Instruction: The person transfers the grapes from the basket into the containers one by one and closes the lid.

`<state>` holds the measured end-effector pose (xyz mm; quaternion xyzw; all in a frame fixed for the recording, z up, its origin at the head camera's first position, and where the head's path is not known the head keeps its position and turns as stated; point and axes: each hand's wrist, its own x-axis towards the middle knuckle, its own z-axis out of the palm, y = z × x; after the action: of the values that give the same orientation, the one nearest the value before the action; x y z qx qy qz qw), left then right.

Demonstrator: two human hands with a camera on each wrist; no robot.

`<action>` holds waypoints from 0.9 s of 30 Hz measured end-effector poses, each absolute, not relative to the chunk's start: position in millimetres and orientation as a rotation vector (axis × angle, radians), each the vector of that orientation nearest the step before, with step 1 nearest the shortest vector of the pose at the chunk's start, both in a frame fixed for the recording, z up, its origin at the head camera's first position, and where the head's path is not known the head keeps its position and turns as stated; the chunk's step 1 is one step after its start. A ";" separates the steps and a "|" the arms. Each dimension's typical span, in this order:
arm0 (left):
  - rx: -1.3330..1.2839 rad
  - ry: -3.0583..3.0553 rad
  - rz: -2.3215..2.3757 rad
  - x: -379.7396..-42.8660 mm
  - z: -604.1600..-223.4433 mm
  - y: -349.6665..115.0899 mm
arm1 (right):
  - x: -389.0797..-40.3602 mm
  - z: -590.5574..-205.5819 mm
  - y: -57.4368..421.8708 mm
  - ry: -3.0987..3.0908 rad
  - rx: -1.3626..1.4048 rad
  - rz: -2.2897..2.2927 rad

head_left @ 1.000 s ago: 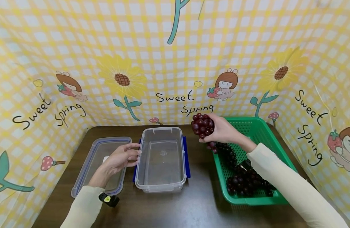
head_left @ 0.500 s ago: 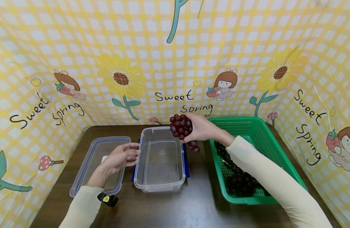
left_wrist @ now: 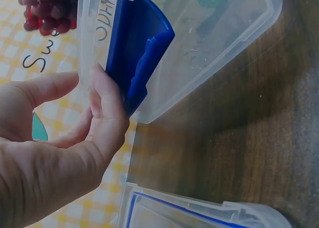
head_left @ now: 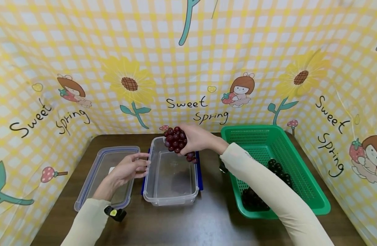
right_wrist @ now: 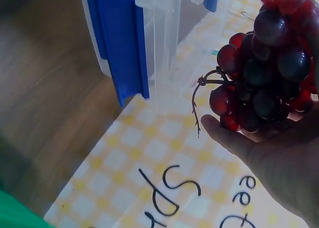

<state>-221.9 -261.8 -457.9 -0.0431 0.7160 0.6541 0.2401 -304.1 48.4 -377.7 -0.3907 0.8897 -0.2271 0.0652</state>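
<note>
My right hand [head_left: 198, 137] grips a bunch of dark red grapes [head_left: 175, 139] above the far end of a clear plastic food container [head_left: 170, 200]. A few grapes hang below the palm. In the right wrist view, a thin brown stem sticks out of the bunch [right_wrist: 264, 68] beside the thumb. At the container's left side, the fingers of my left hand [head_left: 127, 171] touch its wall. The left wrist view has them against the blue side latch [left_wrist: 142, 53], which hangs down unfastened. Nothing lies inside the container.
A clear lid with a blue seal [head_left: 96, 177] lies on the dark wooden table [head_left: 164, 225], left of the container. To the right stands a green perforated basket [head_left: 322, 205] with dark grapes [head_left: 253, 199] in it. A checked cloth [head_left: 188, 61] hangs behind.
My right hand has carried the red grapes leftward from beside the green basket to over the container. My left hand stays at the container's side.
</note>
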 end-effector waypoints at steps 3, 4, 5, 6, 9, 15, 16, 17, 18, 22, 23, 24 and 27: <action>-0.110 1.974 1.784 -221.9 -457.4 -262.5 | -305.0 -380.2 36.6 2.681 -1.174 -0.634; -0.110 1.978 1.781 -221.8 -457.1 -262.7 | -306.0 -381.7 32.8 2.674 -1.180 -0.620; -0.110 1.981 1.780 -221.8 -456.9 -262.8 | -307.1 -383.3 29.0 2.665 -1.184 -0.609; -0.109 1.982 1.778 -221.7 -456.8 -262.8 | -308.2 -385.1 25.4 2.658 -1.186 -0.596; -0.110 1.981 1.779 -221.4 -456.7 -262.6 | -312.1 -391.6 15.8 2.653 -1.182 -0.548; -0.118 1.983 1.776 -219.7 -457.3 -262.1 | -316.2 -402.7 -0.5 2.633 -1.123 -0.481; -0.120 1.984 1.774 -219.4 -457.4 -262.3 | -316.3 -403.6 -2.8 2.625 -1.114 -0.481; -0.122 1.986 1.773 -219.3 -457.6 -262.6 | -316.3 -404.3 -5.2 2.619 -1.105 -0.483; -0.123 1.988 1.773 -219.2 -457.7 -262.8 | -316.3 -404.9 -7.2 2.613 -1.092 -0.482; -0.122 1.996 1.771 -219.6 -457.9 -262.9 | -316.3 -406.7 -14.3 2.608 -1.060 -0.444; -0.122 1.997 1.771 -219.8 -457.8 -262.7 | -316.4 -407.2 -15.6 2.609 -1.049 -0.426; -0.122 1.998 1.771 -220.1 -457.6 -262.3 | -316.7 -407.9 -16.9 2.609 -1.040 -0.405; -0.126 1.997 1.771 -220.6 -457.0 -260.6 | -317.1 -409.9 -19.6 2.607 -1.005 -0.346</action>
<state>-220.6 -260.6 -457.0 -0.0459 0.7269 0.6445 0.2327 -317.1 -19.6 -409.9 -0.3523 0.9137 -0.1212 0.1624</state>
